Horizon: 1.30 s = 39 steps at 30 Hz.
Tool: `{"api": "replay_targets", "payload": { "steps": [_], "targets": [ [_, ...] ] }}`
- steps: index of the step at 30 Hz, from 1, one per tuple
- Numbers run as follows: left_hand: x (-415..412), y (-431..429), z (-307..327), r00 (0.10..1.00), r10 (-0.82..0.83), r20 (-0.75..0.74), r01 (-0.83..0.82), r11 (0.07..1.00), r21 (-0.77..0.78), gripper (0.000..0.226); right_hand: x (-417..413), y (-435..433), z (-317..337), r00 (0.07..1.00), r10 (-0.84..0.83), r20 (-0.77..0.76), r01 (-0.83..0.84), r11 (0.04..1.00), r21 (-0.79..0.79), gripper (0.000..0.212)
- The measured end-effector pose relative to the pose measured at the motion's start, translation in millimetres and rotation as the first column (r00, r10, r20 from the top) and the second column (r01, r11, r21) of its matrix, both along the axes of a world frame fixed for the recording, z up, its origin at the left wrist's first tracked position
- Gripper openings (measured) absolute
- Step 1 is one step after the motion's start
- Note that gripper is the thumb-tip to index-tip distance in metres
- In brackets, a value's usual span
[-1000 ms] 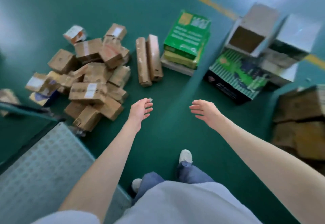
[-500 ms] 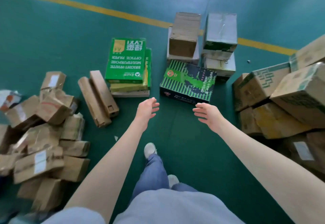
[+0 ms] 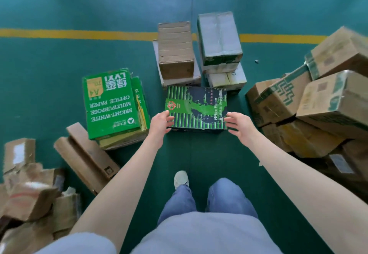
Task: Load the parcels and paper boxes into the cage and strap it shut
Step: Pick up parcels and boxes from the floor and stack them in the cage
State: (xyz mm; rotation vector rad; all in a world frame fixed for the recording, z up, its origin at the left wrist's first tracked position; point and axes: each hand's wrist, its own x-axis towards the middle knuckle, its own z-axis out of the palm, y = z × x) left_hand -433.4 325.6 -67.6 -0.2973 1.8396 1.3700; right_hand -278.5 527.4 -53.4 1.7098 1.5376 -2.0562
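A dark green striped office paper box (image 3: 196, 107) lies flat on the green floor in front of me. My left hand (image 3: 161, 122) touches its near left corner, fingers fairly straight and lying over the top edge. My right hand (image 3: 238, 124) touches its near right corner, fingers stretched toward the box. The box rests on the floor. A bright green office paper box (image 3: 110, 102) lies on a stack to the left. Small brown parcels (image 3: 29, 192) are heaped at the lower left. The cage is out of view.
Behind the striped box stand a brown carton (image 3: 175, 49) and a taped grey carton (image 3: 219, 36) on other boxes. Large cardboard cartons (image 3: 326, 102) pile up on the right. Two long brown boxes (image 3: 85, 156) lie left. A yellow line (image 3: 75, 34) crosses the floor.
I have stepped forward and my view has swung right, away from the parcel heap. Both hands reached out and came onto the near corners of the striped box.
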Motion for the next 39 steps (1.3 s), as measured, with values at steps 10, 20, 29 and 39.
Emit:
{"api": "replay_targets", "payload": {
  "steps": [10, 20, 29, 39],
  "targets": [
    [-87, 163, -27, 0.998, -0.058, -0.009, 0.058, 0.998, -0.009, 0.033, -68, 144, -27, 0.995, -0.102, 0.013, 0.102, 0.994, 0.025, 0.020],
    [-158, 396, -71, 0.997, 0.054, -0.046, -0.060, 0.990, -0.131, 0.021, -157, 362, -66, 0.997, 0.034, 0.072, -0.036, 0.999, 0.033, 0.026],
    [-229, 490, -181, 0.908, -0.350, -0.228, 0.218, 0.863, -0.455, 0.092, -243, 490, -172, 0.962, 0.233, 0.144, -0.251, 0.961, 0.116, 0.079],
    [-249, 493, -316, 0.966, -0.232, -0.113, 0.189, 0.935, -0.300, 0.110, -291, 506, -328, 0.956, 0.289, 0.050, -0.291, 0.956, 0.044, 0.073]
  ]
}}
